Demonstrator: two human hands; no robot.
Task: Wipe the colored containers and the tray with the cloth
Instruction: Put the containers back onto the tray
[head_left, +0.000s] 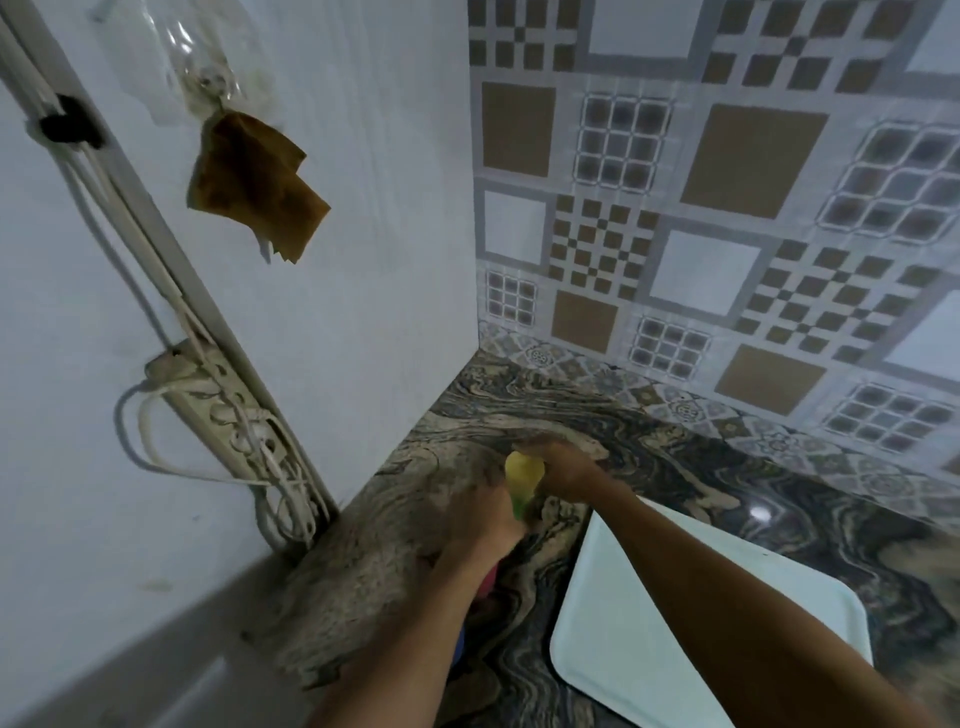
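Note:
A yellow container (523, 470) is held above the marbled counter near the corner, with a green container (519, 506) at its near end. My left hand (483, 519) grips the green end from the left. My right hand (563, 465) curls round the yellow one from the right. The picture is blurred, so the fingers are unclear. A pink container (488, 578) and a blue one (460, 644) peek out under my left forearm. The pale blue tray (639, 639) lies flat on the counter to the right, partly under my right forearm. A brown cloth (254, 189) hangs on the left wall.
The marbled counter (519, 410) ends at a white wall on the left and a patterned tile wall behind. A power strip (223, 410) with tangled cords is fixed low on the left wall. A clear plastic bag (200, 57) hangs above the cloth.

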